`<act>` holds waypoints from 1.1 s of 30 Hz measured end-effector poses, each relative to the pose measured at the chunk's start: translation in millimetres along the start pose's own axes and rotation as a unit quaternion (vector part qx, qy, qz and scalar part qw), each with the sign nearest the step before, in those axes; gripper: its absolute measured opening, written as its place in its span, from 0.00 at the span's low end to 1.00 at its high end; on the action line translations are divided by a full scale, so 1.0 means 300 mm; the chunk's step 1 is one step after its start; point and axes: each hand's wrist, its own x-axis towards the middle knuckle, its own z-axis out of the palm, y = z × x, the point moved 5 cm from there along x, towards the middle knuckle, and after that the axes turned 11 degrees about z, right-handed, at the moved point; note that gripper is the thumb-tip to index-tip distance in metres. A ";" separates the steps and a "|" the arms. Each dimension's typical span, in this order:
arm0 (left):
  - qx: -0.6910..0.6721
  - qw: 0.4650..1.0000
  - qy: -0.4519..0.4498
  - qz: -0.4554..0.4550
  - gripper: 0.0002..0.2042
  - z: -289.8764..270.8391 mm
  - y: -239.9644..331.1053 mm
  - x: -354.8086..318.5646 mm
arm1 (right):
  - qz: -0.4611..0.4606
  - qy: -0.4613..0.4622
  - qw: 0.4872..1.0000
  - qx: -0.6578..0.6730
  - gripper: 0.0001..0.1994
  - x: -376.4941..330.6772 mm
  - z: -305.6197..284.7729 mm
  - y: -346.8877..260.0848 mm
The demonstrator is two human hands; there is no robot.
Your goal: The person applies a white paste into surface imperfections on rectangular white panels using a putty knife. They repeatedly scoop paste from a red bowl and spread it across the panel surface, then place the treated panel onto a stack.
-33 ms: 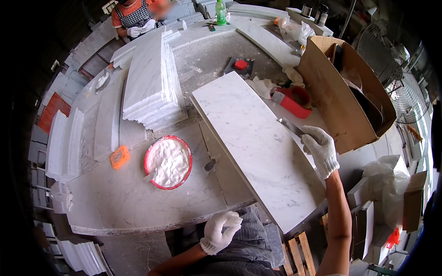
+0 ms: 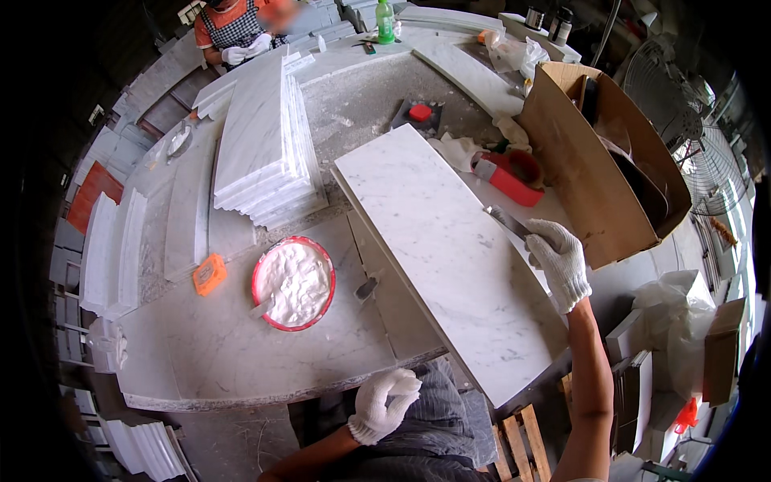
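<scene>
A long white marble slab lies slanted across the stone worktable. My right hand, in a white glove, is at the slab's right edge and grips a flat metal blade that points up along that edge. My left hand, also gloved, is curled shut near my body below the table's front edge, with nothing seen in it. A red bowl of white paste sits left of the slab, and a small putty knife lies beside it.
A stack of marble slabs stands at the back left, with an orange sponge nearer. An open cardboard box and a red container are on the right. Another person works at the far end. A wooden pallet lies below.
</scene>
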 end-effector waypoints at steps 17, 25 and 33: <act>0.027 0.995 0.086 -0.038 0.27 -0.074 -0.089 -0.002 | -0.029 0.034 0.996 0.071 0.24 -0.072 -0.008 -0.046; 0.156 0.982 0.103 0.017 0.25 -0.189 -0.238 0.002 | -0.042 -0.015 0.992 0.116 0.16 -0.178 -0.016 -0.022; 0.124 0.980 0.152 -0.021 0.24 -0.224 -0.300 -0.051 | -0.106 0.073 0.989 0.076 0.11 -0.179 0.042 0.026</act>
